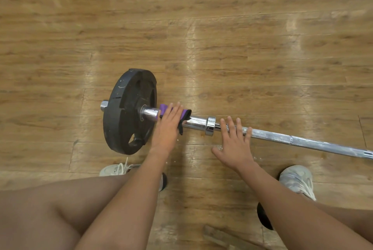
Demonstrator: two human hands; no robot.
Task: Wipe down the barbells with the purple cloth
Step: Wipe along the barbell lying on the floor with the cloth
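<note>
Black and scuffed, a weight plate [129,111] stands on edge on the wooden plank floor [201,37], threaded on the left end of a barbell [282,137] that lies across the boards. Just right of the plate, the purple cloth [164,109], edged in black, is draped over the chrome sleeve [196,123]. The left hand [168,128] presses it flat against the metal with straight fingers laid across the top. Whether the thumb hooks under the sleeve is hard to tell from above.

Further right, a bright steel collar [210,126] rings the bar. Just beside it, the right hand [235,140] rests on the thinner, chalk-dusted shaft with its fingers spread and straight and nothing in its grip. The shaft runs off toward the right edge.

Below, a pale shoe [115,169] sits near the plate and another [297,179] under the right forearm.
</note>
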